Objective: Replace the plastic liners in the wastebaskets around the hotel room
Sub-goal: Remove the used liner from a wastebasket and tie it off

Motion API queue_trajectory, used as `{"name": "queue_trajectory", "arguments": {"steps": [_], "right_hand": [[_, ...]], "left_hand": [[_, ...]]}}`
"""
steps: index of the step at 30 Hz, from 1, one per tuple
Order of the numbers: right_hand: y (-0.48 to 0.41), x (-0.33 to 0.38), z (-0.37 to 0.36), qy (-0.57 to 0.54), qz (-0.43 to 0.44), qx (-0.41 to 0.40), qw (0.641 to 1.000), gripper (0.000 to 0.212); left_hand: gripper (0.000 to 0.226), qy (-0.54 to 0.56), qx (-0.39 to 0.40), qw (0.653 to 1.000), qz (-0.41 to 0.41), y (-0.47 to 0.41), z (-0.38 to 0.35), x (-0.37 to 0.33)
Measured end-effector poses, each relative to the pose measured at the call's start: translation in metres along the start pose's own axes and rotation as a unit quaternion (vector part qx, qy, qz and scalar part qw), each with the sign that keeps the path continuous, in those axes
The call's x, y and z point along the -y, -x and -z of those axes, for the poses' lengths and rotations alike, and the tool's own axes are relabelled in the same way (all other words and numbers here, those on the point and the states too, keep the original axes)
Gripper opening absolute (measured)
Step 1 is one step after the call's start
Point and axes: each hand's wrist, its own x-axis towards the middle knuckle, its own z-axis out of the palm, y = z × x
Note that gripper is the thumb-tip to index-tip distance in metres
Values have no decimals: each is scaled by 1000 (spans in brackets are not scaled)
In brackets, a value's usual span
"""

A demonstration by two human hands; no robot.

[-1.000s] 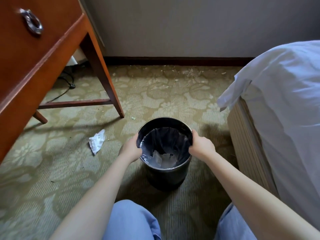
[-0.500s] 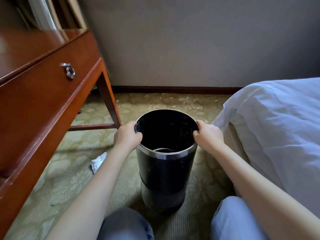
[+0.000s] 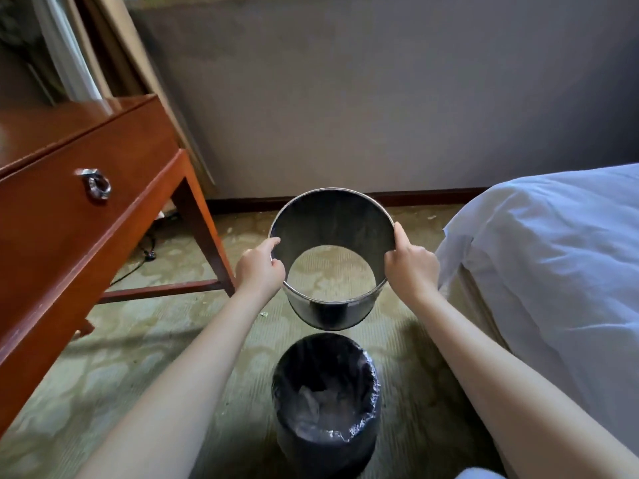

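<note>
Head view: both hands grasp the wastebasket's outer sleeve (image 3: 332, 314), a bottomless metal ring held in the air. The left hand (image 3: 261, 271) curls over its rim at 9 o'clock and the right hand (image 3: 409, 267) clasps the rim at 3 o'clock. The sleeve is tilted with its top mouth toward the camera. The carpet (image 3: 173, 357) shows through its open bottom, so it holds nothing.

The inner bin (image 3: 294, 440) stands upright on the carpet at 6 o'clock from the sleeve. It is clear of the sleeve, closer to the body and between the 2 forearms. Its long axis runs vertical, mouth up. The plastic liner (image 3: 368, 371) is folded over the bin's rim, and crumpled pale rubbish (image 3: 316, 406) lies in the bottom.

The next move probably turns on that gap. The sleeve has to be put down to 1 side before a hand can drop back toward 6 o'clock for the liner's edge. Both hands look about equally near.

A wooden desk (image 3: 69, 243) stands at 9 o'clock and a white-sheeted bed (image 3: 553, 271) at 3 o'clock.
</note>
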Motion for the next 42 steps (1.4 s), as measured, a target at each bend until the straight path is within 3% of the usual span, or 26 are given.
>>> {"name": "queue_trajectory", "arguments": {"steps": [13,21,24,31,34,37,40,42], "right_hand": [[-27,-96,-171,45,-33,17,998,62],[-8,-126,-232,46,-78,81,993,56],[-14,-128,-239,-9,-83,81,993,52],[-15,-124,-238,-154,-145,169,963,51],[-3,-106,-233,-154,-130,111,973,48],[17,-72,-224,-219,-77,77,970,30],[41,-37,-221,-209,-12,177,962,27],[54,-23,-219,-197,9,276,941,51]], "left_hand": [[36,-12,49,999,9,-60,-188,54],[47,-35,87,996,9,-57,-261,85],[54,-25,93,995,37,-62,-268,92],[72,52,213,973,67,-52,-255,90],[81,52,229,968,82,-42,-240,92],[80,68,226,967,95,-26,-219,105],[78,138,234,954,127,-1,-200,124],[77,169,250,940,158,17,-192,137]]}}
